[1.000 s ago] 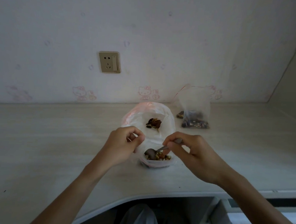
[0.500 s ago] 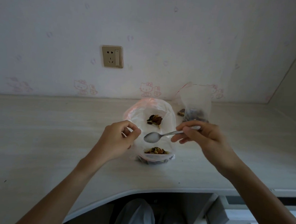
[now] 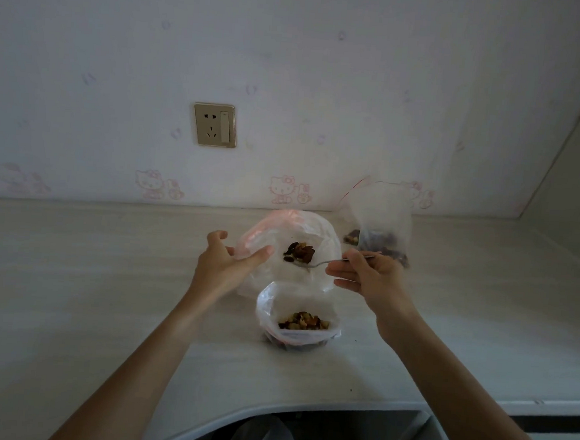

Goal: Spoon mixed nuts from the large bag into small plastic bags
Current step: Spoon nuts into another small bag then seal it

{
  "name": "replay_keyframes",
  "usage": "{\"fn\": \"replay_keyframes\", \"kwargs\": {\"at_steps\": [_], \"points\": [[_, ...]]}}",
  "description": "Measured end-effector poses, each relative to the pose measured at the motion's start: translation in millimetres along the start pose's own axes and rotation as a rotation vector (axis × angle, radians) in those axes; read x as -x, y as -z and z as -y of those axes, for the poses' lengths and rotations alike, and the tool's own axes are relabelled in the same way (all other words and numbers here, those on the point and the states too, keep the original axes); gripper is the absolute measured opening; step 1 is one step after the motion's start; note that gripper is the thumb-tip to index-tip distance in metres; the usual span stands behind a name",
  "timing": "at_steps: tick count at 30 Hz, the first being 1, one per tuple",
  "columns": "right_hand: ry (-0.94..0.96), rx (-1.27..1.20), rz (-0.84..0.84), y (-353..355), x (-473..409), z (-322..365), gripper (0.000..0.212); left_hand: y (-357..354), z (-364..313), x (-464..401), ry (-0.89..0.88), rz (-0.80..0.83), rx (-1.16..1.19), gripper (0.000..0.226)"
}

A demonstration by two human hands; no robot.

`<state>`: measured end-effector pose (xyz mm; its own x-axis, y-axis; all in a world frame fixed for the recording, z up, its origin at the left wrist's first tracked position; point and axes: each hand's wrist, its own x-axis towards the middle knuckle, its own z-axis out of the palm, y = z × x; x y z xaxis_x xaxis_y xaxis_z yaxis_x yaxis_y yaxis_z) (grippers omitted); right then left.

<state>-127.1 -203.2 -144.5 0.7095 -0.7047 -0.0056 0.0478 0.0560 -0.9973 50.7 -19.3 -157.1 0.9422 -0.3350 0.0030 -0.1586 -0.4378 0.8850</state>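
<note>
Half a second back the left hand [image 3: 225,262] pinched the rim of the small clear plastic bag [image 3: 297,318] holding a layer of mixed nuts; now it has let go and moved up to the large translucent white plastic bag [image 3: 288,250], its fingers spread and relaxed, palm and thumb against the bag's left side, nothing clasped in its grip. The small bag stands by itself on the pale wood-grain counter [image 3: 105,292], mouth open, just in front of the large bag. The right hand [image 3: 369,275], which earlier held the thin metal spoon [image 3: 327,262] empty above the small bag, has carried it back to the large bag's mouth. Its grip is closed around the spoon's handle, fingers curled and thumb on top. The bowl of the spoon sits at the dark heap of mixed nuts [image 3: 299,251] inside the large bag; whether it is loaded cannot be told. Behind the right hand, near the wall, a second clear zip bag [image 3: 379,222] with nuts at its bottom stands upright, well apart from the small bag in front
</note>
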Motion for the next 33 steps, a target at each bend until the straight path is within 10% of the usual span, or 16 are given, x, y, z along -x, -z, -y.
{"fn": "replay_keyframes", "kwargs": {"at_steps": [6,17,33], "points": [[-0.004,-0.037,0.002,-20,-16,-14,0.024,-22,-2,-7,-0.090,0.070,0.105,0.047],[0.090,0.044,-0.056,-32,-33,-42,0.018,-29,-4,-4,-0.171,0.096,0.224,0.008],[0.092,0.061,-0.082,-30,-32,-49,0.021,-28,-7,0,-0.234,-0.015,0.202,0.036]]}}
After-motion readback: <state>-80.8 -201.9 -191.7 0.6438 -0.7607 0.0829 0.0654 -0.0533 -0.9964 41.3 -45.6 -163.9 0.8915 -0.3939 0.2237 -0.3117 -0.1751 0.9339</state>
